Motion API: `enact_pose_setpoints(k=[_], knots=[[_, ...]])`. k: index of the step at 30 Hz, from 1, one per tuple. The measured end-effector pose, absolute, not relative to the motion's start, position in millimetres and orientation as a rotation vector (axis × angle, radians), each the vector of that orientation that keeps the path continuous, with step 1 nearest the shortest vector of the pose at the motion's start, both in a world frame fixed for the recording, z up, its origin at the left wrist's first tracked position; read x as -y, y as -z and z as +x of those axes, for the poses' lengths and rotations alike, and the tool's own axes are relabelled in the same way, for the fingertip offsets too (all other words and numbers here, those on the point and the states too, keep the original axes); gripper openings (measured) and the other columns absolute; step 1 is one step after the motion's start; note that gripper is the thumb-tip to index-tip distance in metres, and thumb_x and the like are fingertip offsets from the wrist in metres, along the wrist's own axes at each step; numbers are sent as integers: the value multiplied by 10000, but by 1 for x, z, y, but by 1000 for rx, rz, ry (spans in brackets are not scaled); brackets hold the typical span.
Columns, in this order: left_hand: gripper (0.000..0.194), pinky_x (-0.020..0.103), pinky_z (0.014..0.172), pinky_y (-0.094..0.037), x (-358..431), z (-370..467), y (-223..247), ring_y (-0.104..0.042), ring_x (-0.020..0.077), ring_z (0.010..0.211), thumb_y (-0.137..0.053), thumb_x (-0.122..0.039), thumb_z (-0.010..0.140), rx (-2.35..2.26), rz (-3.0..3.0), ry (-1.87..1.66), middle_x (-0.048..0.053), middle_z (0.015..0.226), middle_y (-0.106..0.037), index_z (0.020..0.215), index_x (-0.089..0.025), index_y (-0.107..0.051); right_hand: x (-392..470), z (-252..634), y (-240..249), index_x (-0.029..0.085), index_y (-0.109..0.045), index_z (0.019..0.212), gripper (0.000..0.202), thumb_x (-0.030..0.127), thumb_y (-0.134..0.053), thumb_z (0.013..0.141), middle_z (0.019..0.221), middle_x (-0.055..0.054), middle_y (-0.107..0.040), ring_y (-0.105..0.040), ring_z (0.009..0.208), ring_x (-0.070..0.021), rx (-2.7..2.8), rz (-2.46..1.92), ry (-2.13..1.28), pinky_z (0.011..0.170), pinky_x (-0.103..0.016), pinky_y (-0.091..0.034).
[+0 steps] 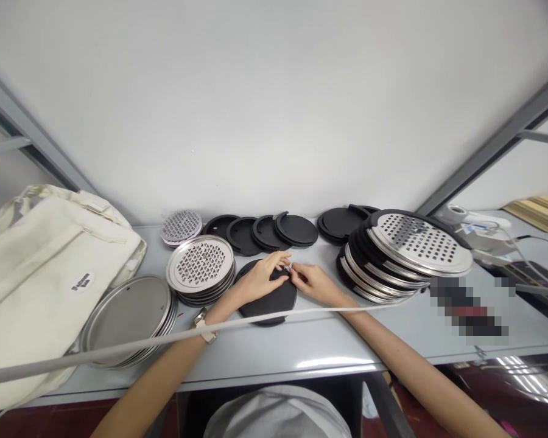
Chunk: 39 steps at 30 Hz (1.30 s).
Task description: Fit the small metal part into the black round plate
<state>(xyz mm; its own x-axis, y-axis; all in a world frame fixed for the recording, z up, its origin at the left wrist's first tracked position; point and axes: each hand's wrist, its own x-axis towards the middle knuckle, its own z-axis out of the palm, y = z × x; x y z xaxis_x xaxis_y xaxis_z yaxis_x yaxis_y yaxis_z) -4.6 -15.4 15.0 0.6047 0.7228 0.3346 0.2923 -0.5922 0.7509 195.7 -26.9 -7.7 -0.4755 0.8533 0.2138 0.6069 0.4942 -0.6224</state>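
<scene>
A black round disc (274, 304) lies in front of me on the worktable. My left hand (261, 281) rests over its far part, fingers bent and thumb tucked toward them at the upper right edge. Beside it my right hand (314, 283) has thumb and index finger pinched together at that same edge; whatever is between those fingertips is too small to make out. Just left of the disc stands a stack of round metal grater plates (201, 264). To the right is a tall stack of black discs and metal plates with a perforated plate (420, 243) on top.
Several black discs (296, 231) overlap along the wall, and more black discs (342, 223) sit farther right. At left are plain round metal plates (130, 310) and a cream bag (50, 267). A white cord (164, 337) crosses low in front. A white device (475, 219) stands right.
</scene>
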Motion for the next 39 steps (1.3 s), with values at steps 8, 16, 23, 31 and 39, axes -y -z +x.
enact_pose_setpoints(k=[8,16,23,31,39], knots=[[422,328,926,-500,15,-4,-15,-595,161,1041,-568,-139,832,-800,2150,-850,58,1118,-602,1227,-208,-437,27,196,9,191,-418,659,240,226,-417,896,574,37,-447,-366,509,-88,2264,-1177,-563,527,-220,-268],[426,339,918,-505,14,-3,-12,-600,164,1018,-574,-133,820,-805,2131,-868,55,1105,-611,1218,-211,-443,27,196,9,196,-421,674,228,222,-424,901,587,27,-475,-395,513,-94,2289,-1150,-512,531,-220,-286],[432,316,913,-506,14,-3,-14,-601,151,1009,-578,-121,818,-805,2139,-861,50,1098,-611,1218,-206,-440,28,196,7,196,-424,671,231,220,-428,901,589,21,-494,-417,513,-97,2302,-1141,-479,529,-216,-295],[437,316,905,-508,14,-3,-14,-603,155,1007,-581,-114,811,-805,2140,-863,51,1095,-612,1214,-208,-441,28,196,7,195,-416,651,242,213,-437,892,578,29,-479,-393,501,-91,2296,-1132,-442,517,-217,-286],[446,309,902,-509,14,-2,-14,-603,150,1000,-581,-110,807,-789,2134,-863,51,1091,-612,1218,-205,-438,28,195,5,194,-421,641,249,201,-445,889,577,25,-487,-396,500,-93,2312,-1111,-366,516,-222,-287]])
